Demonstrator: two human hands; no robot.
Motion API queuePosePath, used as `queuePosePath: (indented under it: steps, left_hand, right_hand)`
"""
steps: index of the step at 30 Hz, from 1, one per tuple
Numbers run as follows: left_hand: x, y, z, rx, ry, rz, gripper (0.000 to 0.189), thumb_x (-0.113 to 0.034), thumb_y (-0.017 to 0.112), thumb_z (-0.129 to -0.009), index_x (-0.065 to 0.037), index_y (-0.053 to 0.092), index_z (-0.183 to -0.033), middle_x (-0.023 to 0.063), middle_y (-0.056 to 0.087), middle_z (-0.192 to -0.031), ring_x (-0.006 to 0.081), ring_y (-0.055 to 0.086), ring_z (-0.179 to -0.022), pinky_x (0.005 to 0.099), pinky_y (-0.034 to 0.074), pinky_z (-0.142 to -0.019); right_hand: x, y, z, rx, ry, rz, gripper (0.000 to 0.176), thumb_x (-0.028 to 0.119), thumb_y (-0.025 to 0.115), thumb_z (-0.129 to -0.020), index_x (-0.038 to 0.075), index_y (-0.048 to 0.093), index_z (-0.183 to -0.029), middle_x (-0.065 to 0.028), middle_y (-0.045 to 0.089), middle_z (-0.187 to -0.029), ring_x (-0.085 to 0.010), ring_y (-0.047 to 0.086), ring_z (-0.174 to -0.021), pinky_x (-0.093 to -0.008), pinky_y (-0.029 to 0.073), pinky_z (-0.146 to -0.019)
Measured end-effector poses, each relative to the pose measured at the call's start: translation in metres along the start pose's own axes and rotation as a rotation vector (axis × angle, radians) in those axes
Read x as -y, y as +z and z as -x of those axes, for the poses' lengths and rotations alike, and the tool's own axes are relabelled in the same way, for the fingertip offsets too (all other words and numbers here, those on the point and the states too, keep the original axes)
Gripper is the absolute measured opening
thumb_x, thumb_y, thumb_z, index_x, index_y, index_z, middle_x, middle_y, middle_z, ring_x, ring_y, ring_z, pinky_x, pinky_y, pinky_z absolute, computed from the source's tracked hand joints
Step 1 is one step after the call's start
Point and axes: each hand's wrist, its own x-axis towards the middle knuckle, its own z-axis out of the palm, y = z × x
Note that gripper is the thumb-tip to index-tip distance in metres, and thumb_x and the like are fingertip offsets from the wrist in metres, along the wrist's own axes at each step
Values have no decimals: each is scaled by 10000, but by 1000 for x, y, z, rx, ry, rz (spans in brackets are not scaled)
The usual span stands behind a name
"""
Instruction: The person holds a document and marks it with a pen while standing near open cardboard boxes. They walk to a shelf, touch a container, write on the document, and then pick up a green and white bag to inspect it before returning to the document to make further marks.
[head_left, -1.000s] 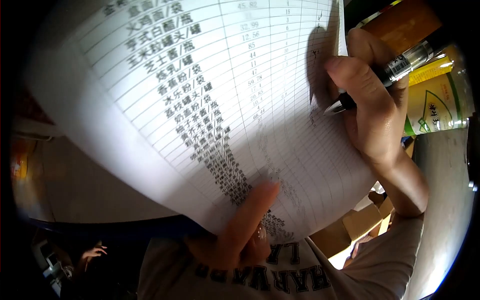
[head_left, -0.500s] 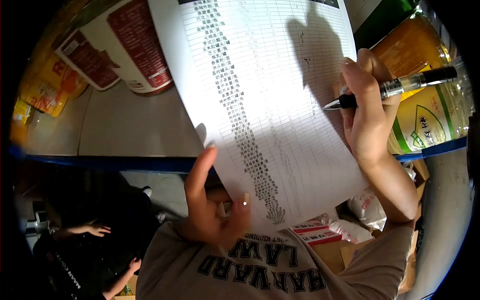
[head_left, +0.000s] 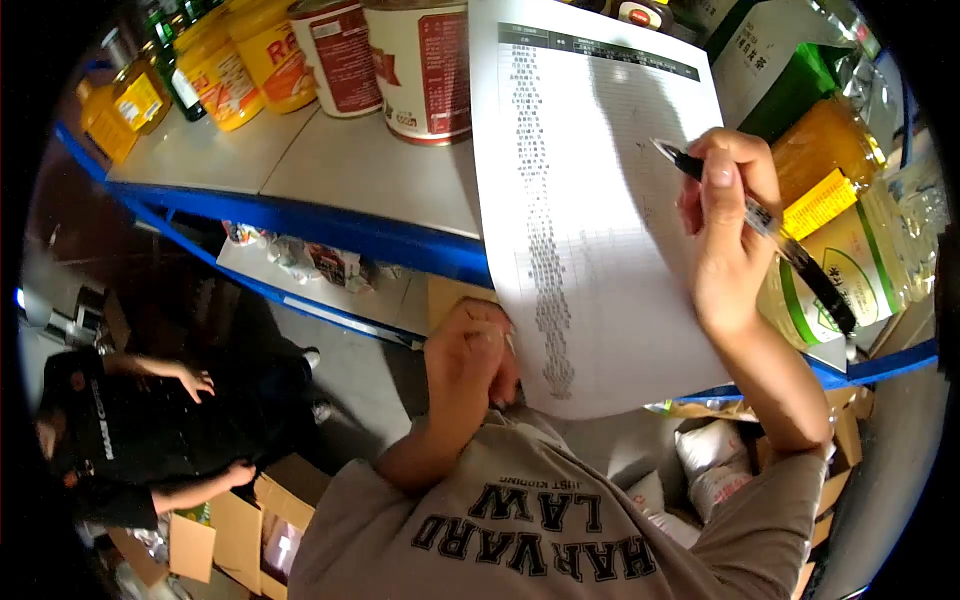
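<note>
My left hand (head_left: 472, 355) grips the lower left corner of a printed list sheet (head_left: 590, 200) and holds it up over the shelf. A table of small dark text runs down the sheet. My right hand (head_left: 728, 225) is shut on a black pen (head_left: 760, 225) at the sheet's right edge, with the pen tip pointing up-left onto the paper near its top right.
A grey shelf board with a blue front edge (head_left: 330, 215) carries large red-and-white cans (head_left: 425, 65), yellow jars (head_left: 245, 55) and big oil bottles (head_left: 850, 250). White sacks (head_left: 710, 465) and cardboard boxes lie below. Another person in black (head_left: 120, 430) crouches at lower left by an open box.
The sheet has moved away from the camera and now looks smaller, showing more shelf. My left hand shifted to the sheet's bottom corner. The pen swung from pointing left to pointing up-left.
</note>
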Motion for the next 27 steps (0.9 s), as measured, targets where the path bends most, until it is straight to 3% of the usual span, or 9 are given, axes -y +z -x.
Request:
queuePosePath:
  steps: [4,5,9,15,18,19,22,24,27]
  left_hand:
    - [10,11,-7,-215,174,-216,173,-196,441,-832,-30,444,-780,-17,400,-500,29,338,-398,169,257,-370]
    - [12,9,-5,-162,167,-301,205,-215,451,-830,-20,485,-780,-26,442,-556,18,364,-463,167,273,-410]
    - [9,29,11,-143,80,-371,255,-228,471,-821,15,541,-857,3,525,-708,35,434,-617,176,341,-537]
    - [30,36,24,-246,-27,-103,306,-272,493,-808,22,571,-782,18,547,-704,49,465,-630,193,369,-560]
    - [28,48,36,-259,-62,-223,320,-287,491,-809,19,578,-776,22,553,-693,54,477,-632,196,374,-562]
    - [27,47,42,-205,-54,-297,345,-299,482,-812,34,572,-792,22,554,-698,57,478,-636,204,380,-560]
    - [30,50,58,-237,24,-507,356,-297,475,-814,49,555,-796,54,556,-655,84,485,-574,224,384,-523]
    - [33,44,66,-239,18,-693,348,-287,473,-814,54,541,-802,88,543,-621,112,482,-528,240,383,-497]
    - [34,37,84,-254,58,-840,334,-273,474,-813,56,533,-789,128,517,-581,151,477,-480,259,380,-472]
  right_hand:
    - [4,-4,3,18,12,-87,161,182,404,-854,32,445,-813,-15,432,-677,-37,352,-503,-155,294,-439]
    - [9,-4,4,-13,46,-160,86,99,457,-826,20,455,-792,31,417,-639,-28,331,-555,-161,277,-494]
    - [16,-8,6,30,0,-99,74,80,479,-812,14,461,-786,31,426,-639,-31,336,-552,-160,291,-490]
    - [21,-11,12,29,-87,-165,50,38,465,-798,-3,453,-772,2,450,-618,-29,349,-519,-160,288,-459]
    - [26,-15,17,59,-60,-151,125,120,418,-833,4,466,-825,-2,417,-651,-40,351,-575,-171,288,-530]
    - [27,-16,18,62,-38,-126,140,136,428,-834,2,465,-838,-18,432,-666,-65,376,-596,-178,313,-562]
    - [20,-16,18,16,-299,96,58,34,469,-787,-13,475,-820,-67,480,-631,-103,420,-523,-207,365,-505]
    - [33,-21,26,207,74,9,75,27,506,-757,-4,495,-825,-137,511,-771,-216,507,-730,-265,395,-669]
    - [11,-37,32,109,-340,333,107,28,575,-685,5,507,-765,-157,524,-824,-319,471,-871,-344,387,-739]
